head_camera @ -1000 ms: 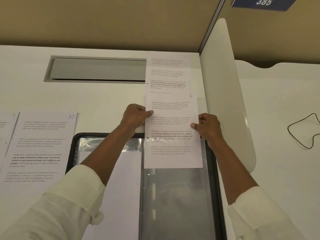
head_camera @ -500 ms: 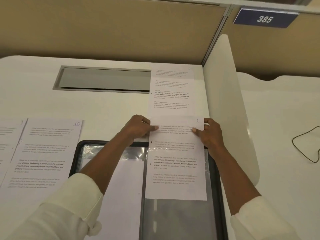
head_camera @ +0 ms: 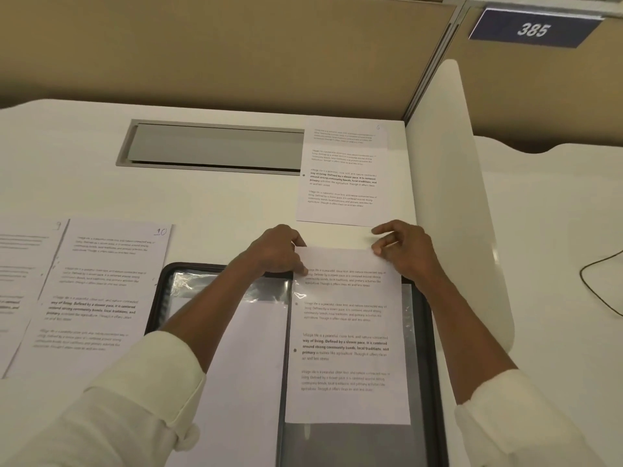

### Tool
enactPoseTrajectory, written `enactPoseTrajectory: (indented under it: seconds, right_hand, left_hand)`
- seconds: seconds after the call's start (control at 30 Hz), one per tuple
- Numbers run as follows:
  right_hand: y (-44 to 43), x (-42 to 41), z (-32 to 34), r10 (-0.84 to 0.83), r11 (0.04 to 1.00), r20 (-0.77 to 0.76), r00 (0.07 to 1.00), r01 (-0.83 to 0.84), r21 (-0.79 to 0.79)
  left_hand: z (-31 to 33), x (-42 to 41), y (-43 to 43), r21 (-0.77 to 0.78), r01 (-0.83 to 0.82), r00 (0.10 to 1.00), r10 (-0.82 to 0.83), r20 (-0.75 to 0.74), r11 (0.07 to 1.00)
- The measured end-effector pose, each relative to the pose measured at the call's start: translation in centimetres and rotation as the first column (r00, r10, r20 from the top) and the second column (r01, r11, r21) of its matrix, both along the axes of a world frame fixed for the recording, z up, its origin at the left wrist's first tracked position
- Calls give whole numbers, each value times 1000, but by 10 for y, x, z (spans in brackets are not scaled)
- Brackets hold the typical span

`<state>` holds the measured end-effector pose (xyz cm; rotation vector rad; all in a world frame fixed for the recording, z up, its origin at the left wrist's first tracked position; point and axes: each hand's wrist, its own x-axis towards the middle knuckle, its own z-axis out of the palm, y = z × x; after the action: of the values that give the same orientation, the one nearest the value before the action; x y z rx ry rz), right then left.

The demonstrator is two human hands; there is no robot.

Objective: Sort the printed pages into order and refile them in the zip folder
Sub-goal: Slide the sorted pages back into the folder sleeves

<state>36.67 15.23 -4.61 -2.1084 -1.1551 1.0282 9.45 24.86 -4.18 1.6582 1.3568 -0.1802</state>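
printed page (head_camera: 347, 332), a thin white sheet with grey blocks of text, lies flat on the right half of the open zip folder (head_camera: 156, 298), a black-rimmed rectangle with rounded corners and glossy, crinkled clear sleeves. the left hand (head_camera: 276, 254) pinches its upper left edge with curled fingers; the right hand (head_camera: 408, 254) pinches its top right corner. on the smooth white tabletop (head_camera: 219, 203), a matte sheet marked 10 (head_camera: 97, 298) lies left of the folder and a far sheet (head_camera: 344, 176) beyond it.

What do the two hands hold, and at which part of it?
A page. The left hand pinches its top left corner and the right hand pinches its top right corner, above the folder.
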Motion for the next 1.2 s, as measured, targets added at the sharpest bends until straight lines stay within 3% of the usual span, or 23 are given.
enactPoseTrajectory:
  seconds: [0.1, 0.2, 0.33, 0.5, 0.63, 0.9, 1.2]
  right_hand:
    - [10, -4, 10, 293, 953, 92, 952, -282, -111]
    - [21, -13, 24, 499, 852, 92, 861, -470, -230]
    - [29, -37, 33, 664, 735, 175, 727, -594, -326]
    - [31, -71, 21, 636, 768, 325, 700, -618, -171]
    - [30, -81, 7, 576, 803, 336, 745, -594, -60]
    - [18, -83, 1, 663, 742, 251, 705, -663, -97]
    - [-1, -96, 4, 698, 712, 320, 641, -669, -214]
  left_hand:
    - [4, -4, -9, 50, 10, 1000, -9, -5, 999]
    - [3, -7, -21, 132, 15, 1000, -16, 6, 991]
    - [1, -11, -39, 196, 3, 999, -11, 41, 981]
    - [1, -19, -63, 257, -141, 982, 103, 158, 956]
    - [-6, -35, -88, 443, -54, 998, 44, 33, 895]
    - [-20, -54, -137, 526, -9, 999, 32, -35, 850]
    - [-35, -65, -213, 571, -36, 986, 124, -115, 820]
